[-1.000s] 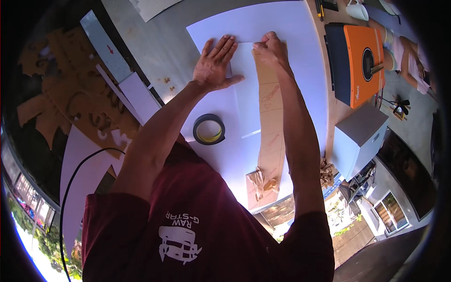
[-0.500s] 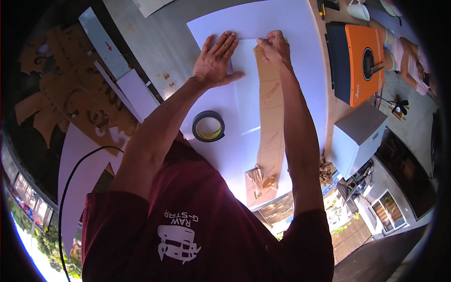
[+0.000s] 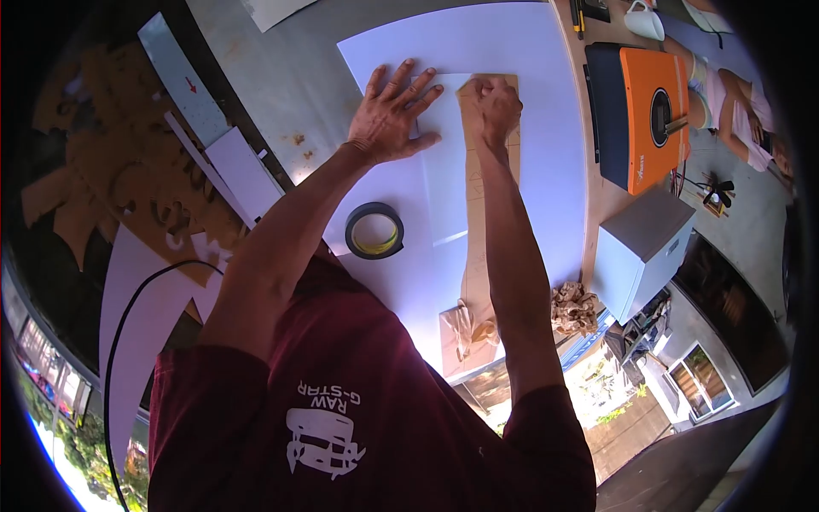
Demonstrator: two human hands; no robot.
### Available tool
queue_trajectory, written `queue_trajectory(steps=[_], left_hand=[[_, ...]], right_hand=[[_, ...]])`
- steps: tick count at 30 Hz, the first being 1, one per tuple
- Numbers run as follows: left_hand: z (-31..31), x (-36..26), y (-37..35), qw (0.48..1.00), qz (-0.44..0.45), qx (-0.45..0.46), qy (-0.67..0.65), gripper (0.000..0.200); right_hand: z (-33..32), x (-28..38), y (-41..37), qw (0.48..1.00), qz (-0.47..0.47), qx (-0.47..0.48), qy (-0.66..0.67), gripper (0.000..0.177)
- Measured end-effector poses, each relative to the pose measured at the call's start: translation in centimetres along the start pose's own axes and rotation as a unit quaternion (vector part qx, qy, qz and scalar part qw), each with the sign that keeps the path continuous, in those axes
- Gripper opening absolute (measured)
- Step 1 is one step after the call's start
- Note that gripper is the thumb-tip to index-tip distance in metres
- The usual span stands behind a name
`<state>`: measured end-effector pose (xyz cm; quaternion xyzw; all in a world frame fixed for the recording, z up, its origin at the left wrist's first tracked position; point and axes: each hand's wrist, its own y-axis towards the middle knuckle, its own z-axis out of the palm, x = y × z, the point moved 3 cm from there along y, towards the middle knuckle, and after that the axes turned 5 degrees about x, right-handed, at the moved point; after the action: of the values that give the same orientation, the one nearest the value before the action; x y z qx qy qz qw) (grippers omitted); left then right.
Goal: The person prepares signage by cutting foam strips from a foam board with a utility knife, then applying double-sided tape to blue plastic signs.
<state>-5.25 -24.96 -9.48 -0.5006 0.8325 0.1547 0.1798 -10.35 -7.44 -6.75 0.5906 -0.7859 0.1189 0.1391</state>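
My left hand [image 3: 391, 118] lies flat with fingers spread on a pale sheet [image 3: 448, 171], which rests on a larger white board [image 3: 546, 222]. To its right, my right hand [image 3: 495, 107] is closed, with its fingers curled at the top of a strip of brown paper [image 3: 476, 205]. The fingertips seem to pinch the paper, though they are partly hidden. The strip runs along the pale sheet toward my body, ending near a crumpled piece of tape or film [image 3: 465, 328]. A dark roll of tape [image 3: 374, 230] lies below my left hand.
Brown cut-out sheets [image 3: 128, 162] and white offcuts [image 3: 243, 171] lie at left, beside a black cable [image 3: 128, 311]. On the right are an orange-and-black device [image 3: 653, 119], a grey box [image 3: 644, 247], crumpled brown paper [image 3: 574, 309] and a white mug [image 3: 644, 20]. Another person [image 3: 742, 111] is at upper right.
My right hand has moved down and slightly left from the top edge, its fingers curling further in. More brown paper shows to its right. My left hand stays put, fingers spread slightly wider.
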Motion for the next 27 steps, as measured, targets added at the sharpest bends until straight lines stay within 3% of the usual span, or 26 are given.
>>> queue_trajectory(steps=[2, 7, 16, 19, 22, 25, 27], left_hand=[[0.2, 0.1, -0.1, 1.000, -0.003, 0.015, 0.004, 0.082], [0.1, 0.1, -0.2, 1.000, 0.006, 0.000, -0.007, 0.079], [0.3, 0.1, -0.2, 1.000, 0.004, -0.006, -0.013, 0.080], [0.1, 0.3, -0.1, 1.000, 0.001, -0.011, -0.022, 0.081], [0.0, 0.0, -0.3, 1.000, 0.001, -0.012, -0.018, 0.085], [-0.5, -0.7, 0.9, 1.000, 0.015, 0.011, -0.024, 0.099], [-0.3, -2.0, 0.9, 0.999, 0.012, 0.043, -0.029, 0.109]], right_hand=[[0.9, 1.0, 0.0, 0.995, 0.027, -0.002, -0.097, 0.028], [0.9, 3.4, 0.5, 0.992, 0.054, 0.053, -0.101, 0.012], [-1.5, 2.7, 1.5, 0.956, 0.219, 0.188, 0.049, 0.029], [0.1, 0.0, 1.2, 0.953, 0.226, 0.161, 0.123, 0.034], [0.3, -0.6, 1.4, 0.939, 0.232, 0.194, 0.165, 0.038], [-1.4, 1.2, 2.1, 0.938, 0.243, 0.241, 0.047, 0.040], [2.1, -2.4, 3.0, 0.982, 0.093, 0.165, -0.012, 0.045]])
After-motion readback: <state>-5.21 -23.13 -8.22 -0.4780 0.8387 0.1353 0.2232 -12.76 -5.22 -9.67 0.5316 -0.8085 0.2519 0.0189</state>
